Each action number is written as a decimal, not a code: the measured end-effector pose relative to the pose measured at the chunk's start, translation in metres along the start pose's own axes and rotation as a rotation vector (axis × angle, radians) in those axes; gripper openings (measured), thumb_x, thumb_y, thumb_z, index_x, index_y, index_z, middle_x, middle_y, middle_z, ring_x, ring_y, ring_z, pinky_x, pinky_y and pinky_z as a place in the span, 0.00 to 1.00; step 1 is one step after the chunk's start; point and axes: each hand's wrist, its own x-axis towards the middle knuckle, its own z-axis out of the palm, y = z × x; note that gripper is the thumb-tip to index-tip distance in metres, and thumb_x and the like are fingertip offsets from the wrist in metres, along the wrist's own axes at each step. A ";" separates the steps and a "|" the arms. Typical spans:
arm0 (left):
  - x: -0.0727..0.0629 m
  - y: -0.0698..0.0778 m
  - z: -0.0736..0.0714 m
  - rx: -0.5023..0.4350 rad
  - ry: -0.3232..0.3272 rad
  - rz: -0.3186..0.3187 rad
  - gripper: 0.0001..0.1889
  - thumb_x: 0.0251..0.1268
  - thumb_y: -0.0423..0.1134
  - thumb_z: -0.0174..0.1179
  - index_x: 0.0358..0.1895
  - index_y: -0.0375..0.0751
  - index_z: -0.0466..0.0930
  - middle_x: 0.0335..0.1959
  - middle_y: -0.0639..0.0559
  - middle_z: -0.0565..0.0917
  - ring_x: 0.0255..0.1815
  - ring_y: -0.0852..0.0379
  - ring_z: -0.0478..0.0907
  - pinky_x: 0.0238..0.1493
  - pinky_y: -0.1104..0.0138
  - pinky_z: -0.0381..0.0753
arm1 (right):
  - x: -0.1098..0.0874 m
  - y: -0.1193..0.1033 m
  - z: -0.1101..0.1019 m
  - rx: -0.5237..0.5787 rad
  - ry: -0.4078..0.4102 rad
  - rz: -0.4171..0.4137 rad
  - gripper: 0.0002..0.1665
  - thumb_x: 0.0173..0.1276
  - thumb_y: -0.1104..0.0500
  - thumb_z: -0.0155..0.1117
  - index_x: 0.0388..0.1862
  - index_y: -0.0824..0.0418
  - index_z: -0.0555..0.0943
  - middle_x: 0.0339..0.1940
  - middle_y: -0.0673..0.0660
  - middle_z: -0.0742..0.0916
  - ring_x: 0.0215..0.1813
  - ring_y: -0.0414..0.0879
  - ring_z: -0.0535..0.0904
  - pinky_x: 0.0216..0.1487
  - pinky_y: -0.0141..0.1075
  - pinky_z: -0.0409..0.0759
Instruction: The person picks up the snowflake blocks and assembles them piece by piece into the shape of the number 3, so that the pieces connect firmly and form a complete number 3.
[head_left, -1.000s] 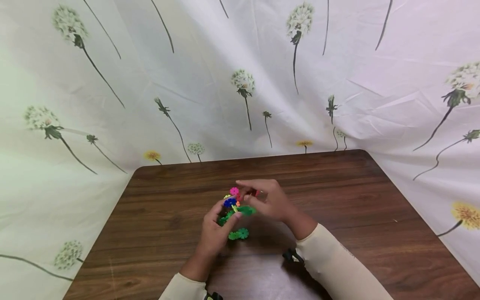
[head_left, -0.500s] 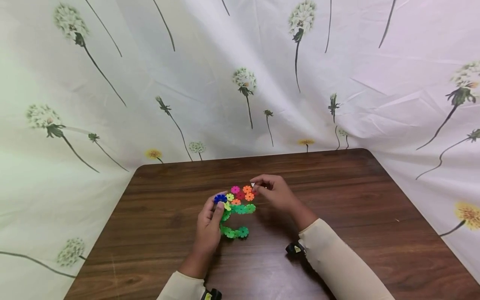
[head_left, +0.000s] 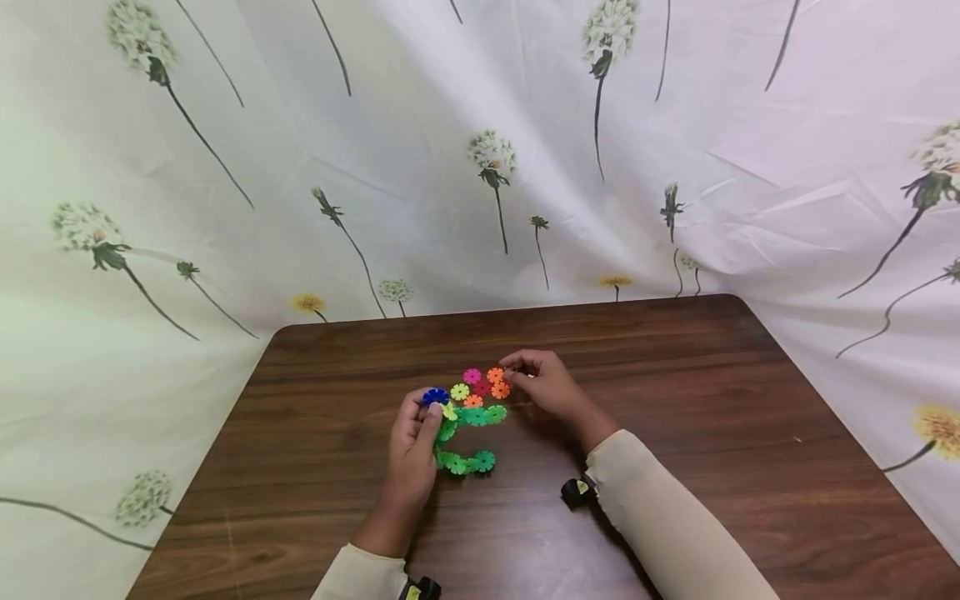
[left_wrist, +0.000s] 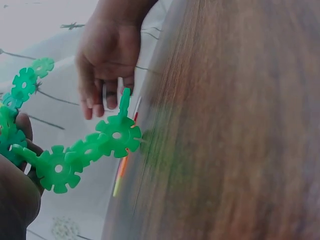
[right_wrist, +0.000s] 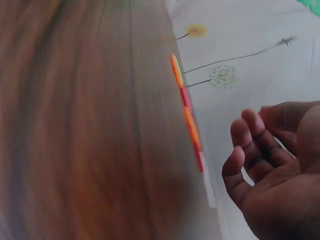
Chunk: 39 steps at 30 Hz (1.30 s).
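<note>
My left hand [head_left: 412, 446] grips a linked figure of green plastic snowflake discs [head_left: 456, 463], its thumb at a blue snowflake disc [head_left: 436, 397] and a yellow-green one beside it. In the left wrist view, the joined green discs [left_wrist: 59, 169] extend from the fingers toward the tabletop. My right hand [head_left: 546, 385] hovers at the right end of a group of loose snowflake discs, nearest the orange disc [head_left: 496, 376]. Seen from the right wrist, this hand [right_wrist: 270, 165] has loosely bent fingers with nothing visible between them.
Loose discs lie flat on the brown wooden table [head_left: 637, 367]: a pink one [head_left: 472, 377], a red one [head_left: 481, 388], a yellow-green one [head_left: 460, 392] and several orange ones. A white cloth printed with dandelions [head_left: 420, 167] hangs behind the table.
My left hand has shifted left with the green figure and blue disc, drawing away from the right hand. The right hand has moved slightly over to the right end of the loose discs.
</note>
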 end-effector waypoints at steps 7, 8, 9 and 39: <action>0.000 -0.002 0.001 -0.011 0.002 0.011 0.13 0.90 0.33 0.48 0.64 0.27 0.71 0.48 0.57 0.83 0.49 0.64 0.79 0.51 0.74 0.82 | 0.000 0.020 0.007 -0.026 0.058 0.080 0.14 0.76 0.70 0.69 0.58 0.67 0.88 0.52 0.65 0.91 0.42 0.44 0.83 0.40 0.32 0.83; 0.000 -0.002 0.001 -0.010 0.001 0.014 0.13 0.89 0.32 0.50 0.65 0.26 0.71 0.49 0.56 0.84 0.50 0.64 0.79 0.52 0.74 0.82 | -0.001 0.022 0.009 -0.050 0.060 0.066 0.15 0.74 0.70 0.71 0.57 0.67 0.89 0.53 0.65 0.91 0.42 0.43 0.82 0.41 0.31 0.82; 0.000 -0.002 0.002 -0.008 -0.002 0.019 0.13 0.87 0.31 0.52 0.65 0.26 0.71 0.50 0.56 0.84 0.51 0.64 0.80 0.52 0.73 0.83 | -0.001 0.025 0.010 -0.075 0.060 0.049 0.15 0.73 0.70 0.72 0.57 0.66 0.89 0.52 0.65 0.91 0.41 0.42 0.81 0.42 0.31 0.81; -0.001 -0.003 0.004 -0.031 -0.011 0.089 0.18 0.80 0.24 0.58 0.67 0.24 0.69 0.47 0.53 0.85 0.47 0.63 0.81 0.48 0.71 0.88 | 0.000 0.026 0.023 -0.329 0.129 0.000 0.12 0.67 0.66 0.80 0.49 0.62 0.92 0.43 0.58 0.92 0.30 0.38 0.77 0.33 0.31 0.78</action>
